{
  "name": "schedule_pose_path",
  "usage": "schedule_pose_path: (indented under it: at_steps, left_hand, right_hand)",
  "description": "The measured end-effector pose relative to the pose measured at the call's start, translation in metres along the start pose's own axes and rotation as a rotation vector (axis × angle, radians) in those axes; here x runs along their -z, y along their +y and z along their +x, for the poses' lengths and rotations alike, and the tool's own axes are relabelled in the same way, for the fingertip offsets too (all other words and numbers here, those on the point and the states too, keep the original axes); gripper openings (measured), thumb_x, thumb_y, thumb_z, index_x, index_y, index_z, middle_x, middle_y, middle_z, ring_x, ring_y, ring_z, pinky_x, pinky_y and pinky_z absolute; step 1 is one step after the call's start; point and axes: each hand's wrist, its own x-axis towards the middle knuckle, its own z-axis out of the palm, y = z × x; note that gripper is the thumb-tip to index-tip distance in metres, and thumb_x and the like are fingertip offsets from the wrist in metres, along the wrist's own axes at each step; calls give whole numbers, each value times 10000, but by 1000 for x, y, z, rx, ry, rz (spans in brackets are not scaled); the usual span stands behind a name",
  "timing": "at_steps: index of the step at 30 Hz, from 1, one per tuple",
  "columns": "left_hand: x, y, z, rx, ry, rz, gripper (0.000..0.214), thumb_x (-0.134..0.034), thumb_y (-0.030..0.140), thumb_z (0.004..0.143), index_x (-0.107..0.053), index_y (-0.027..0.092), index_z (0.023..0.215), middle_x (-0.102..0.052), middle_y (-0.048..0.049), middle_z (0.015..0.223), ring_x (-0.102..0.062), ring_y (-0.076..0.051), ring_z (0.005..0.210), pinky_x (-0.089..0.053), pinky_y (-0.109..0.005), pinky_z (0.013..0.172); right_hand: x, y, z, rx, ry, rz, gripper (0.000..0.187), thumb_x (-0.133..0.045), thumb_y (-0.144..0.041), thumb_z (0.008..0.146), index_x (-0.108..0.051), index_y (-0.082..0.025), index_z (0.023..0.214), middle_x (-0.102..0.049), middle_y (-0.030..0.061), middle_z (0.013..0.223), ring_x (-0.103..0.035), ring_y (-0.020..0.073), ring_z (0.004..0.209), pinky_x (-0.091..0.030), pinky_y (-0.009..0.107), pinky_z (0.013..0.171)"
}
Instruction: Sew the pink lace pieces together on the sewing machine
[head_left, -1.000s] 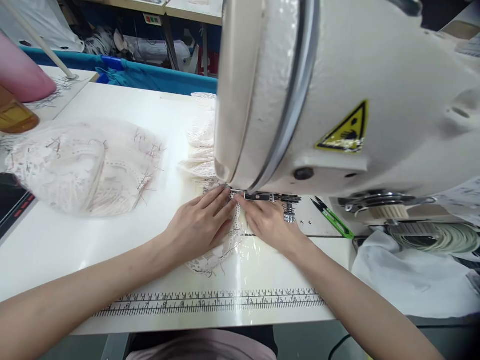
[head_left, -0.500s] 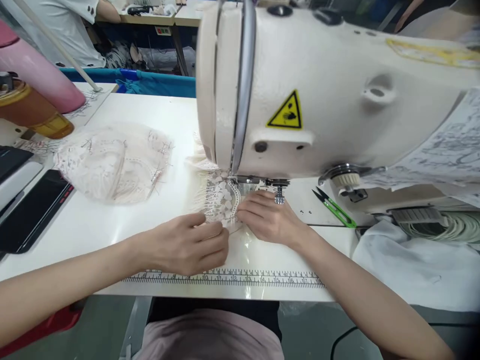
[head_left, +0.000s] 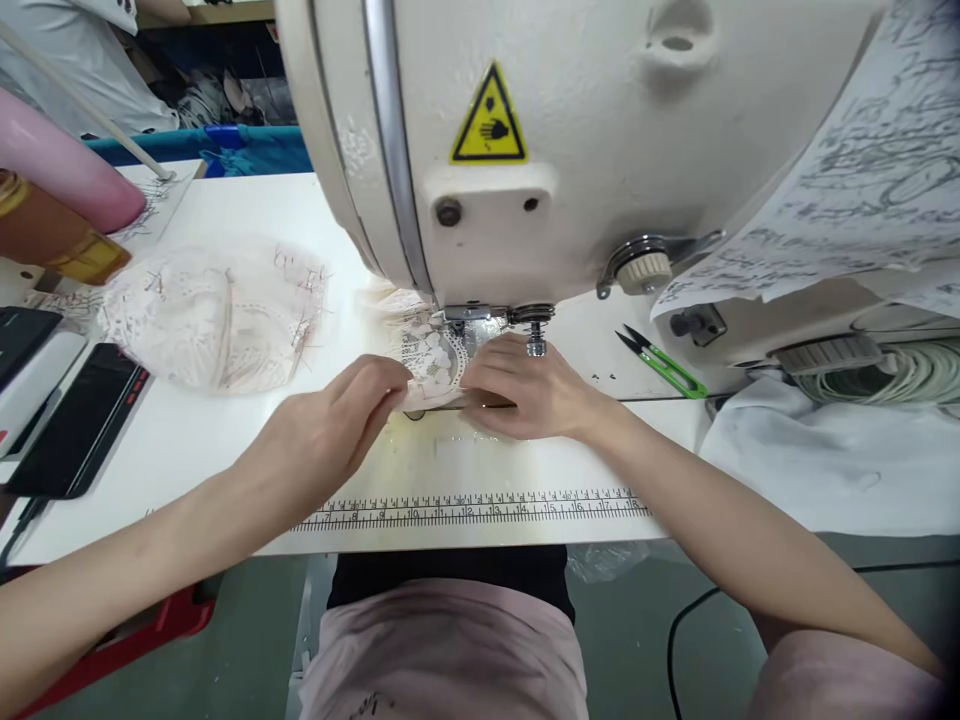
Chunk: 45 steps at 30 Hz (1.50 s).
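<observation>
A cream lace piece (head_left: 431, 362) with a scalloped edging lies under the presser foot of the white sewing machine (head_left: 480, 240). My left hand (head_left: 352, 405) pinches the near left edge of the lace between thumb and fingers. On the lace's right side, close by the needle area, my right hand (head_left: 521, 385) grips the near edge with bent fingers; its fingertips are slightly blurred. The far part of the lace runs behind the machine head, which hides it.
Left of the machine lie sewn lace cups (head_left: 217, 325) with loose threads, and a black phone (head_left: 79, 420). Green thread snips (head_left: 664, 362) rest at the right, beside white cloth (head_left: 832, 450). A printed ruler (head_left: 472, 512) follows the front edge. A pink bottle (head_left: 71, 165) stands back left.
My left hand has moved up and left and now pinches the lace's left edge. My right hand stays beside the needle area. The camera view has shifted closer over the machine.
</observation>
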Motion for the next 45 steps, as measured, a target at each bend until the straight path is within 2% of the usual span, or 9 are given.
schedule_pose_path:
  at_steps: [4, 6, 10, 13, 18, 21, 26, 37, 45]
  left_hand:
    - [-3, -9, 26, -143, -152, -9, 334, -484, 469, 975, -544, 156, 1075, -659, -26, 816, -622, -167, 616, -435, -267, 486]
    - [-14, -14, 35, -268, -198, 12, 271, -562, 413, 941, -571, 158, 1029, -647, -31, 832, -629, -186, 698, -473, -294, 570]
    - [-43, -19, 39, -421, 2, 118, 143, -475, 145, 951, -595, 166, 875, -606, -19, 755, -571, -163, 664, -451, -298, 606]
    - [-55, -19, 34, -426, 162, 127, 161, -468, 122, 951, -584, 170, 852, -594, -9, 719, -528, -145, 624, -410, -286, 565]
    - [-55, -20, 32, -431, 230, 191, 207, -479, 53, 928, -577, 180, 797, -571, 22, 651, -494, -121, 564, -374, -288, 529]
    - [-55, -23, 31, -458, 278, 236, 160, -527, 72, 915, -613, 175, 828, -676, -4, 766, -613, -147, 692, -485, -318, 639]
    - [-62, -26, 26, -425, 221, 66, 179, -478, 102, 937, -637, 110, 1018, -699, -119, 1166, -634, -225, 1158, -546, -354, 987]
    - [-61, -22, 27, -395, 202, 79, 186, -486, 71, 885, -634, 84, 996, -714, -138, 1138, -677, -239, 1094, -594, -334, 923]
    - [-65, -21, 29, -384, 187, 102, 230, -447, 92, 928, -630, 107, 1066, -690, -113, 1207, -644, -222, 1157, -583, -314, 937]
  right_hand:
    - [-1, 3, 1, 40, 35, -8, 124, -512, -182, 923, -629, -191, 882, -713, 1, 871, -641, 146, 868, -494, 323, 760]
    - [0, 3, 1, 49, 55, -4, 113, -531, -168, 908, -629, -200, 859, -716, -5, 881, -641, 149, 878, -504, 330, 782]
    - [3, 3, 1, 55, 78, -1, 92, -549, -156, 894, -624, -203, 868, -713, -10, 905, -628, 155, 906, -511, 343, 839]
    - [3, 1, 1, -11, -4, -48, 100, -534, -189, 913, -630, -197, 943, -706, 18, 1008, -618, 172, 979, -511, 336, 808]
    - [2, -1, -1, -35, -92, -152, 182, -514, -140, 928, -652, -245, 986, -715, -7, 1060, -622, 157, 1068, -534, 338, 860]
    - [2, 1, -3, 6, -93, -119, 176, -558, -127, 913, -658, -239, 1006, -734, -19, 1029, -660, 135, 983, -560, 329, 869]
    - [1, 3, -3, -10, -61, -46, 238, -629, -99, 868, -651, -207, 1079, -740, -19, 1020, -671, 119, 1007, -581, 282, 896]
    - [-3, 3, -6, 7, 10, -105, 255, -622, -105, 876, -627, -211, 1108, -749, -14, 1034, -686, 138, 982, -567, 344, 982]
    - [10, 0, 6, -9, 2, -129, 188, -511, -80, 914, -623, -199, 1005, -750, -8, 938, -693, 119, 925, -579, 294, 885]
